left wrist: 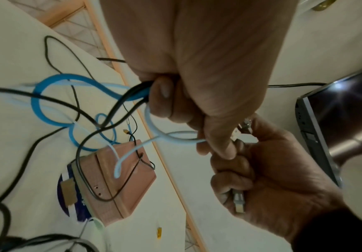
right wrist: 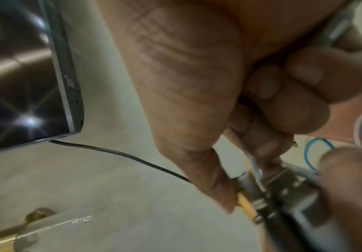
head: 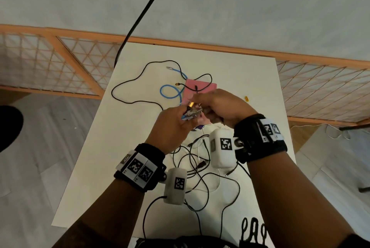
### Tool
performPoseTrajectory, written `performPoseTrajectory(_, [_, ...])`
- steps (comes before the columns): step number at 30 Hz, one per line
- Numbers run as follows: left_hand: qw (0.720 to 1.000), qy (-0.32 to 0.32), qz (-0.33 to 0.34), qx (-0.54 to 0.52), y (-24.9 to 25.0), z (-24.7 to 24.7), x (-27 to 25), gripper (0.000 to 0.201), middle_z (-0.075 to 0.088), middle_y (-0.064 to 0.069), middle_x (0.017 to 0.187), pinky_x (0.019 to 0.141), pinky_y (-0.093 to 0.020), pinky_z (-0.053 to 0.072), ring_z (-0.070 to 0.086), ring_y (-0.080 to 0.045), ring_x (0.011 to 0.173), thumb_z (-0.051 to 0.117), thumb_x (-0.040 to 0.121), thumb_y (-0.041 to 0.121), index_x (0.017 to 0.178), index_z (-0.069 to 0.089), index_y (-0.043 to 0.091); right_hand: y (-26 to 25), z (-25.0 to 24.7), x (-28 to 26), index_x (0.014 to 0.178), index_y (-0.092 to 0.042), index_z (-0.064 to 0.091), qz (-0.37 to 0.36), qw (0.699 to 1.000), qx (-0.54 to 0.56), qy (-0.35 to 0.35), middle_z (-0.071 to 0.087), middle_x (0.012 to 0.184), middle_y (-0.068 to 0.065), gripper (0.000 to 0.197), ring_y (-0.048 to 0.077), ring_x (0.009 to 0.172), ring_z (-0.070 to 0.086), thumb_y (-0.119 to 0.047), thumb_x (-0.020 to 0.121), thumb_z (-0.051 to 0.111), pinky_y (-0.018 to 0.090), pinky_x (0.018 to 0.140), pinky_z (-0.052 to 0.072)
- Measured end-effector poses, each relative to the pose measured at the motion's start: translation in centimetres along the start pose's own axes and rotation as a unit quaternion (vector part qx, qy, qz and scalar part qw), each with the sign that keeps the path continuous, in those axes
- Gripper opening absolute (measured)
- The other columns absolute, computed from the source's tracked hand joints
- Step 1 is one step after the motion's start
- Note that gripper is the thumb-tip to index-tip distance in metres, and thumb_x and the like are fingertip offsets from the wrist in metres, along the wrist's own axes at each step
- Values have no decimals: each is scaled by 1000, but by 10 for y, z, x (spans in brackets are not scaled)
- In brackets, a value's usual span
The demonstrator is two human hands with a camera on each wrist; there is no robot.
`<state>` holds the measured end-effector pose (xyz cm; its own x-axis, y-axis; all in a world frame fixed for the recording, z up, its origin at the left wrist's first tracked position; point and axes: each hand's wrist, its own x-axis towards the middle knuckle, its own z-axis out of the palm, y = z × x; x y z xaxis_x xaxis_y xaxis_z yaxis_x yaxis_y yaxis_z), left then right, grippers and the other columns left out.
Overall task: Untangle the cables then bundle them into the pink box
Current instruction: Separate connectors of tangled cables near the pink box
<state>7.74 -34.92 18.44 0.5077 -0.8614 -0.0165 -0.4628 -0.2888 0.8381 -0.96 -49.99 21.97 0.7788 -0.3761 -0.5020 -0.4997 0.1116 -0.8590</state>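
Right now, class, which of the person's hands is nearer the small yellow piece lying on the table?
Right. The right hand is just beside the yellow piece; the left hand is beyond it.

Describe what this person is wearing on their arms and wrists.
Both forearms are bare. The left wrist and right wrist each carry a wide black strap bearing white tags printed with black square codes. A rounded white pod with its own code tag is fixed to each strap, and thin black cables trail from the pods.
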Motion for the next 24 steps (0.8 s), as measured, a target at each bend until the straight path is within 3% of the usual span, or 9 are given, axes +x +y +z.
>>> performPoseTrajectory(2, [999,49,2,-5,-4,-2,2,15,68,9,72,62,-15,41,61,-3,72,70,98,35,89,67,23,5,0,6,79,-13,62,-5,999,31,-11,40,52,-5,52,14,48,23,-63,93,57,27,49,16])
performPoseTrajectory(5, [995,97,25,-4,-7,-9,6,17,67,13,76,64,-12,44,61,5,74,65,102,34,96,65,19,14,6,19,72,-19,65,10,1000,14,-13,55,61,-2,66,13,47,39,-75,95,39,22,44,23])
performPoseTrajectory(9, [993,66,83,-44,8,-10,5,8,63,17,75,66,-3,40,63,11,74,60,104,27,97,60,22,21,12,34,94,8,63,-3,1000,-22,-21,57,62,7,30,21,53,48,-21,88,55,26,49,32])
performPoseTrajectory(12, [991,67,96,-71,9,-10,6,24,52,10,64,62,-7,37,56,1,65,56,104,34,88,59,16,6,7,50,100,-7,73,-72,989,-94,89,73,89,5,21,22,82,65,-16,100,54,34,78,54])
performPoseTrajectory(14, [989,62,103,-84,7,-10,6,32,49,4,66,59,-11,35,50,-10,61,51,103,40,81,54,17,-9,-1,68,94,-29,75,-132,956,-185,184,71,100,-7,19,13,98,63,-26,99,58,38,96,51])
performPoseTrajectory(16, [989,60,100,-90,6,-11,7,28,50,-4,66,59,-12,37,52,-17,65,48,100,43,81,53,24,-22,-11,85,93,-39,74,-158,921,-228,275,71,102,-14,17,13,101,63,-40,95,57,44,97,48])
performPoseTrajectory(18, [989,68,92,-92,4,-12,8,25,51,4,62,60,-11,36,50,-10,62,47,99,45,81,53,29,-29,-19,105,96,-34,73,-193,908,-198,315,77,98,-10,18,16,89,67,-38,94,56,43,89,53])
performPoseTrajectory(21, [988,66,75,-122,-3,-11,11,23,51,15,61,61,-12,36,47,-3,58,48,99,45,79,49,34,-35,-25,140,97,-21,67,-177,925,-137,307,77,99,0,15,24,90,69,-23,94,53,36,85,55])
performPoseTrajectory(24, [982,56,67,-167,-7,-10,14,22,50,15,58,60,-11,37,45,-3,54,49,99,44,79,50,34,-25,-24,171,104,-17,67,-84,955,-99,266,72,108,6,24,26,95,63,-27,89,51,40,93,53])
